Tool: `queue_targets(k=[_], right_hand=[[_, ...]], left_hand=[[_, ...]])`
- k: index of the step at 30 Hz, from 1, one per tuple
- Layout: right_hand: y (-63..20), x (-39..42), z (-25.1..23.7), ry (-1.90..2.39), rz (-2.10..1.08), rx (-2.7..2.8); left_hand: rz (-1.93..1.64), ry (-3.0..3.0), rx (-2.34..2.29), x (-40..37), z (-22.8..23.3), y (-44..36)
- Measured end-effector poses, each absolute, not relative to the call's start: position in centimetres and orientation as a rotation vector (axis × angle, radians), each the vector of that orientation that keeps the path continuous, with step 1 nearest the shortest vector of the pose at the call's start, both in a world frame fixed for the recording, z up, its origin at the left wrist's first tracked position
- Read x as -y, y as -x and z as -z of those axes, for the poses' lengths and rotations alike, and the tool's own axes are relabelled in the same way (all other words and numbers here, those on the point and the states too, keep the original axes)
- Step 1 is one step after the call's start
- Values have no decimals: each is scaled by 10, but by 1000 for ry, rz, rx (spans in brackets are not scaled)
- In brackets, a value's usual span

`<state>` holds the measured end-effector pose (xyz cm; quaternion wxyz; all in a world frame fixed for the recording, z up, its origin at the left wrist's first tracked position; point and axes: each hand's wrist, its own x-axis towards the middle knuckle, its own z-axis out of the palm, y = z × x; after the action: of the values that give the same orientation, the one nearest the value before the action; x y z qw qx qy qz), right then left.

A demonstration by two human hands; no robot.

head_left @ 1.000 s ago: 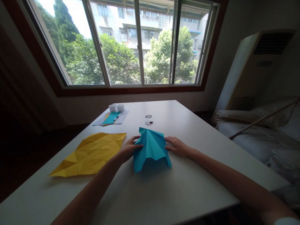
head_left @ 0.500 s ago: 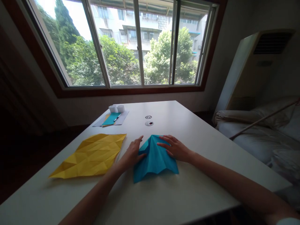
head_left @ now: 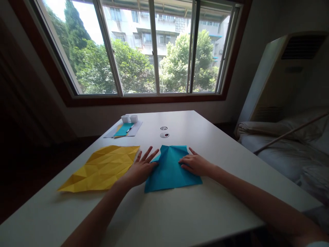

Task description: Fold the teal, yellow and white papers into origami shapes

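A sheet of blue paper (head_left: 171, 171) with creases fanning out from its far edge lies in front of me on the white table (head_left: 164, 219). My left hand (head_left: 141, 169) is at the sheet's left side, fingers spread, its thumb touching the paper near the left edge. From the right, my right hand (head_left: 195, 163) rests its fingertips on the paper, one finger stretched away past the edge. Neither hand grips the sheet. Left of it lies a yellow paper (head_left: 102, 168) covered in fold creases, close to my left hand.
Two round discs (head_left: 164, 135) lie beyond the blue paper. At the far left are small white cups (head_left: 133, 119), a flat blue sheet (head_left: 123, 129) and a pen (head_left: 130, 128). A covered sofa (head_left: 269, 137) with a pole (head_left: 290, 132) stands right of the table.
The blue paper has been spread flatter and wider; its near edge is now nearly straight. My left hand's fingers have spread, and my right hand has shifted slightly right and nearer.
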<state>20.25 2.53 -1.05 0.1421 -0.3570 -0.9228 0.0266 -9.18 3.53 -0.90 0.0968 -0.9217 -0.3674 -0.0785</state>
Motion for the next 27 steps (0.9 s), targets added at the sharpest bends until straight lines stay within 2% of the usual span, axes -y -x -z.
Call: queue_targets(k=[12, 20, 27], right_hand=[[-167, -5, 12, 1398, 290, 2558], [-168, -11, 18, 1357, 224, 2568], [-173, -19, 22, 1189, 19, 2626]], left_hand=[[243, 2649, 992, -16, 4, 66], [150, 2496, 1259, -7, 8, 49], [195, 2411, 1495, -24, 12, 50]])
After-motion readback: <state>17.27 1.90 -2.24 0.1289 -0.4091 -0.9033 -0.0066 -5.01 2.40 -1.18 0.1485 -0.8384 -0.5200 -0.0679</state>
